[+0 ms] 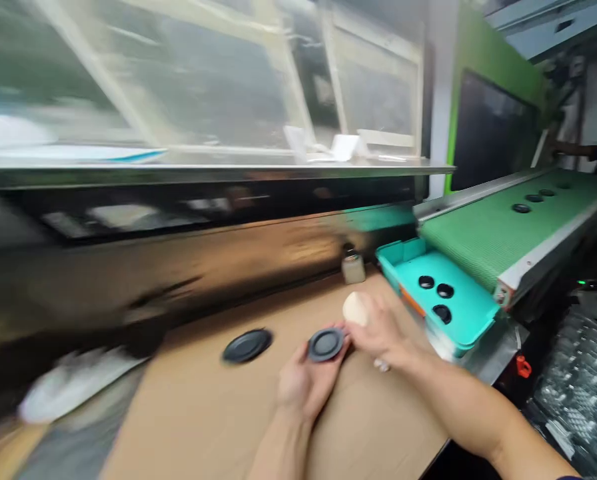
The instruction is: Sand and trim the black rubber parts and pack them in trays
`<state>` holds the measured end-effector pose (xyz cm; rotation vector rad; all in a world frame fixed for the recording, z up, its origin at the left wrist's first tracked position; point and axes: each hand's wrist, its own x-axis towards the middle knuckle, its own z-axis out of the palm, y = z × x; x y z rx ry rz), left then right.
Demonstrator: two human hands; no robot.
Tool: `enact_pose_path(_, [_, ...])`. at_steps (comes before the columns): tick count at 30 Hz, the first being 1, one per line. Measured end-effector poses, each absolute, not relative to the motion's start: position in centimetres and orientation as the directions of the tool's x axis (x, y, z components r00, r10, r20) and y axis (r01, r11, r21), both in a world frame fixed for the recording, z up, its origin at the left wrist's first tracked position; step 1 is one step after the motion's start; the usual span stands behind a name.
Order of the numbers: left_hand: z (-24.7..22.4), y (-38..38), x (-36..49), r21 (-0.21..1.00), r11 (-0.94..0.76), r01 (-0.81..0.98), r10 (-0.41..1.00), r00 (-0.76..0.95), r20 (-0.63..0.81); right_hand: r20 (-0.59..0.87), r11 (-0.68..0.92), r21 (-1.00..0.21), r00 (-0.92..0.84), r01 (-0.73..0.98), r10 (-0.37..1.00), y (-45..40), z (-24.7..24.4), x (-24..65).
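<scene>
A round dark grey disc with a raised ring (326, 344) rests in my left hand (306, 380), whose fingers and thumb hold it from below and the side. My right hand (378, 327), just to the right, grips a cream-coloured round pad (355, 309) near the disc's upper right edge. To the left, some black round parts (247, 346) lie together on the brown cardboard (203, 413). A small glass bottle with a dark top (353, 264) stands at the cardboard's back edge.
At right, a turquoise tray (463, 270) holds several black discs (445, 291) below the end of a green conveyor (483, 230). More discs (521, 208) lie on the belt. A metal shelf (228, 175) crosses above. Another person's arm (573, 148) shows far right.
</scene>
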<state>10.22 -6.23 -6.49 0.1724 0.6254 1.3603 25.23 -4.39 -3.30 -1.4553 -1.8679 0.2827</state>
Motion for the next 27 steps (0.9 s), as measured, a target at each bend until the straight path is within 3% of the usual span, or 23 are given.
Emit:
enact_pose_path(2, [-6.1, -6.5, 10.7, 0.441, 0.202, -0.874, 0.947, 0.059, -0.315, 0.377, 0.333, -0.695, -0.071, 0.637, 0.923, -4.5, -3.1, 25.7])
enact_pose_path(6, [-6.3, -5.8, 10.7, 0.473, 0.103, -0.875, 0.964, -0.030, -0.265, 0.281, 0.417, -0.748, -0.324, 0.516, 0.904, -4.6, -3.1, 25.6])
enact_pose_path(18, [-6.3, -6.2, 11.6, 0.503, 0.157, -0.850, 0.968, 0.031, -0.249, 0.227, 0.411, -0.747, -0.380, 0.523, 0.897, -6.3, -2.4, 24.5])
enact_pose_path(23, [-6.5, -6.2, 11.6, 0.513, 0.177, -0.840, 0.968, 0.055, -0.245, 0.168, 0.421, -0.691, -0.436, 0.587, 0.884, -5.9, -1.4, 25.9])
enact_pose_path(27, [-6.4, -6.3, 12.0, 0.523, 0.165, -0.836, 0.963, 0.023, -0.268, 0.229, 0.400, -0.608, -0.332, 0.686, 0.915, -5.9, -0.7, 26.4])
